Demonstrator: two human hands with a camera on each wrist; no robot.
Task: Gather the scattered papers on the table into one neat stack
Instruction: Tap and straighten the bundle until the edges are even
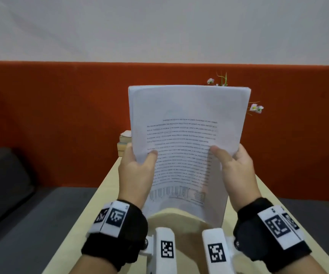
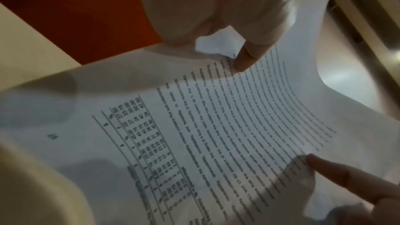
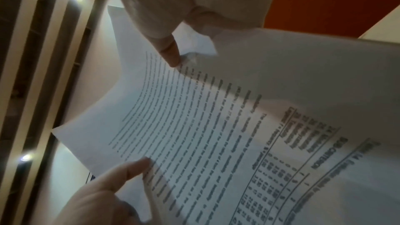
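Observation:
A stack of printed papers (image 1: 187, 115) stands upright over the pale wooden table (image 1: 100, 194), text side toward me. My left hand (image 1: 138, 171) grips its left edge, thumb on the front sheet and fingers behind. My right hand (image 1: 236, 171) grips the right edge the same way. In the left wrist view the papers (image 2: 216, 126) curve between my left thumb (image 2: 324, 165) and the right hand (image 2: 216, 6). The right wrist view shows the papers (image 3: 216, 126), my right thumb (image 3: 134, 167) and the left hand (image 3: 173, 14). Whether the stack's lower edge touches the table, I cannot tell.
A short pile of books (image 1: 124, 143) sits at the table's far end, against an orange partition (image 1: 61, 115). Small flowers (image 1: 256, 107) poke out behind the papers. A grey sofa (image 1: 1, 184) lies to the left.

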